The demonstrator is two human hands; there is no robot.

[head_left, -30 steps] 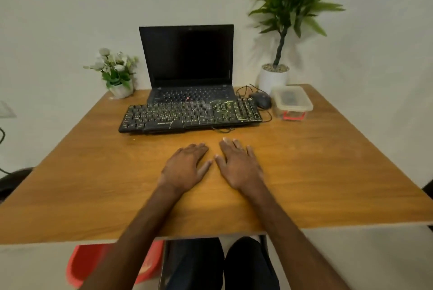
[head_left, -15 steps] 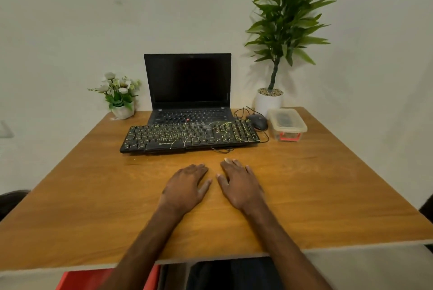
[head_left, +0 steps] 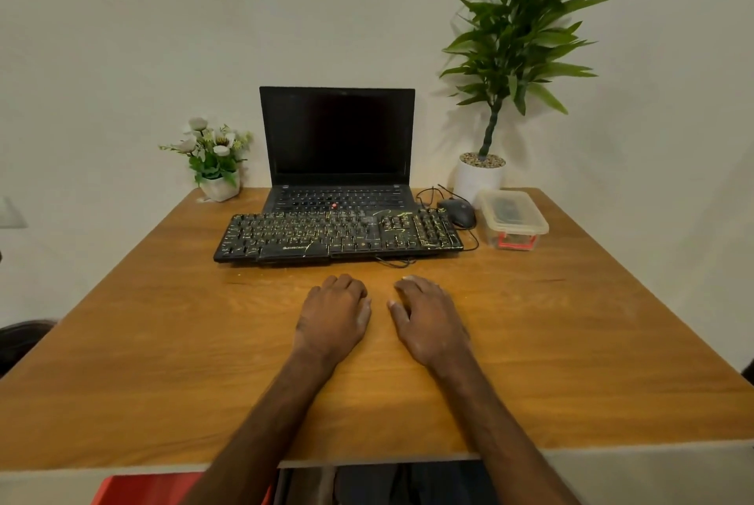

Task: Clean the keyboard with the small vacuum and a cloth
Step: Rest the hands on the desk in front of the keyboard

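Keyboard: a black wired one, streaked and flecked with yellowish marks that lie thickest over its right end. It lies flat across the far half of the wooden table, its back edge just in front of the open black laptop, whose screen is dark. Its cable loops out from under the front edge.

Both forearms reach in from the near edge of the table and lie close to parallel, angled slightly toward each other. The left hand rests palm down on the wood, knuckles raised and fingers bent under at the front, holding nothing. The right hand rests beside it, apart from it, palm down as well, fingers loosely bent with the tips on the table and the thumb turned inward; it also holds nothing. Both hands sit near the keyboard's front edge without touching it.

A dark mouse sits just off the keyboard's right end. Beside that is a lidded clear plastic container with a red clasp; something dark lies inside, too blurred to name. A tall leafy plant in a white pot stands behind it, and a small pot of white flowers stands left of the laptop.
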